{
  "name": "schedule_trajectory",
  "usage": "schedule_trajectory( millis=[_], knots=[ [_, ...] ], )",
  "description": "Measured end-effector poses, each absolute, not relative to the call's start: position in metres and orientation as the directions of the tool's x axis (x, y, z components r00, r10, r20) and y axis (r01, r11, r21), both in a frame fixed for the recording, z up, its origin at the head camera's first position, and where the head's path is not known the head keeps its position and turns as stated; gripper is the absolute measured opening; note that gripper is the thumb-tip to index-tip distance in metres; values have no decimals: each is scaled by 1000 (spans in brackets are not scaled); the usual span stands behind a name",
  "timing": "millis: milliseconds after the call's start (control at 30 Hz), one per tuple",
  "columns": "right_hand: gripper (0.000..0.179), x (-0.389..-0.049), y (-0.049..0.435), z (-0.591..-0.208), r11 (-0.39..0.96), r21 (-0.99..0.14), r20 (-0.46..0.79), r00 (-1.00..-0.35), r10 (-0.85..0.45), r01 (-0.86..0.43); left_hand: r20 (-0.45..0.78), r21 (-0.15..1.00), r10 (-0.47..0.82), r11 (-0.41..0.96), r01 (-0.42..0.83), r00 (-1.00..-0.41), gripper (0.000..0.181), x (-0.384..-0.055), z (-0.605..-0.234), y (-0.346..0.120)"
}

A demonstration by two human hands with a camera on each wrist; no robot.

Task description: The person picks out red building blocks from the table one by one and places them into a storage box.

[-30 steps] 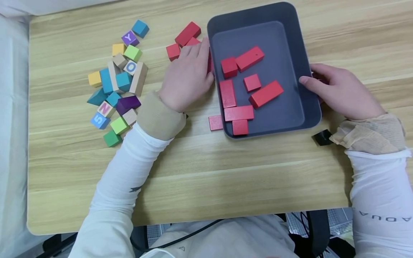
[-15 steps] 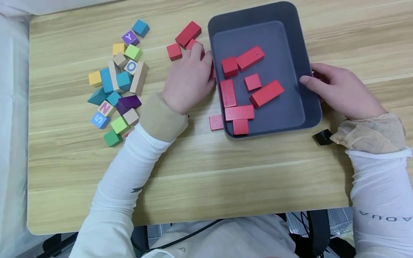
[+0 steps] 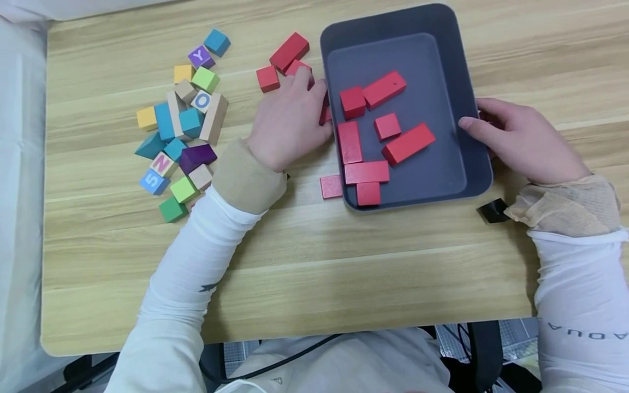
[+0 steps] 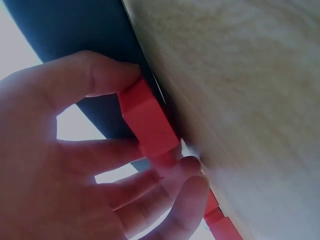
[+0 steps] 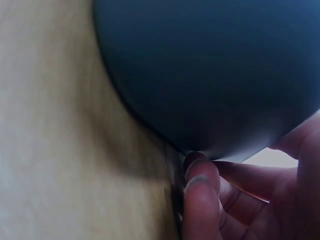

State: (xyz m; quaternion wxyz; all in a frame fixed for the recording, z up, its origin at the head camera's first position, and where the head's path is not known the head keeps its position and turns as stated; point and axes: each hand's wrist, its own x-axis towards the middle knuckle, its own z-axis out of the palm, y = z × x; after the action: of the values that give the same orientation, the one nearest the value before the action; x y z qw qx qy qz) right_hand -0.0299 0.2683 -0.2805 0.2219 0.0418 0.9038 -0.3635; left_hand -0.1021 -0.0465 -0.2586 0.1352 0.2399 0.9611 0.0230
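Observation:
My left hand (image 3: 290,123) is by the left side of a dark grey tray (image 3: 449,185). In the left wrist view its thumb and fingers pinch a red block (image 4: 150,122) close to the tray's outer wall. From the head view that block is mostly hidden under the hand. At the tray's right side, my right hand (image 3: 530,139) grips the wall, thumb over the rim and fingers outside. Several red blocks, such as a long one (image 3: 409,144), lie inside the tray. Beyond my left fingers are more red blocks, including a long one (image 3: 290,52) and a cube (image 3: 267,78).
A loose group of mixed blocks lies to the left, with a purple block (image 3: 196,158) and a green cube (image 3: 172,209) among them. One flat red block (image 3: 331,186) sits on the wooden table (image 3: 373,273) against the tray's lower left corner.
My left hand's fingers, stretched flat a second ago, have bent and drawn back a little around a red block. The right hand keeps its grip on the tray.

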Motion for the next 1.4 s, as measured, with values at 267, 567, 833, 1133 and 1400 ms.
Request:
schedule_trajectory(
  millis=[267, 567, 833, 1133, 1400],
  knots=[
    [48, -30, 269, -282, 742, -627, -434, -897, -80, 238, -162, 184, 431, 897, 402, -887, 54, -103, -253, -46],
    [48, -31, 268, -282, 754, -618, -426, -901, -80, 225, -2, 222, 470, 861, 458, -882, 53, -102, -246, -46],
    [50, -32, 268, -282, 756, -613, -434, -898, -77, 231, 75, 268, 509, 818, 509, -858, 43, -102, -247, -46],
    [51, -32, 269, -285, 758, -611, -433, -898, -78, 228, -64, 238, 543, 823, 516, -837, 39, -101, -250, -44],
    [50, -32, 268, -286, 758, -614, -423, -903, -77, 222, -118, 247, 533, 833, 495, -838, 30, -99, -250, -42]
  ],
)
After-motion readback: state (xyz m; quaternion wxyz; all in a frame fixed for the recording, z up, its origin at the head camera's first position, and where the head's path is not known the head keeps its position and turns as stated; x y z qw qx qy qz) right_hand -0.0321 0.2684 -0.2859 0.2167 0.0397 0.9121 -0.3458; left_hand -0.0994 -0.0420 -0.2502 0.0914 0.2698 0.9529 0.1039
